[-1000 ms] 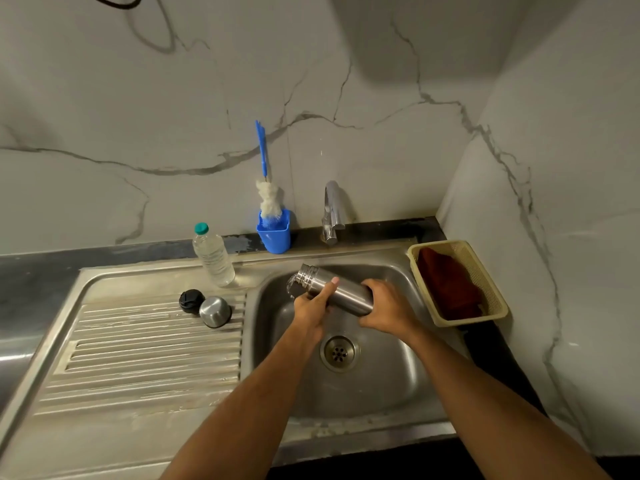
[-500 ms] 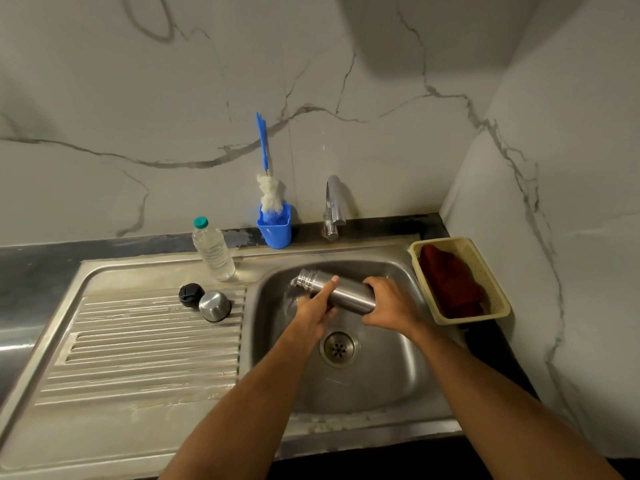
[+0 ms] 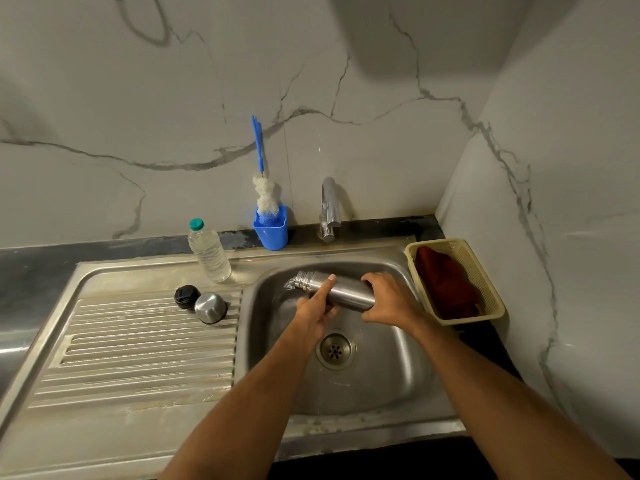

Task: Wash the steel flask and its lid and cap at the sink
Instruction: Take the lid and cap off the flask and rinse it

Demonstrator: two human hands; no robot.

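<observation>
1. The step in hand looks like rinsing out the steel flask (image 3: 341, 291): it lies almost on its side over the sink (image 3: 398, 382), open mouth to the left, and water spills from that mouth into the basin
2. The right hand (image 3: 389, 299) is wrapped round the base end of the flask; the left hand (image 3: 313, 311) grips it nearer the neck, one finger laid along the steel body. Both hands are clamped on the flask, a short way apart along it
3. The black lid (image 3: 187, 296) and the steel cap (image 3: 210, 307) sit touching each other on the ribbed drainer of the worktop (image 3: 138, 358), well to the left of the hands and not yet picked up
4. Next, I judge, the flask needs tipping further to drain, then scrubbing inside; the bottle brush (image 3: 265, 188) stands in the blue holder (image 3: 270, 232) behind the sink, just left of the tap (image 3: 329, 209), so one hand must let go to reach it
</observation>
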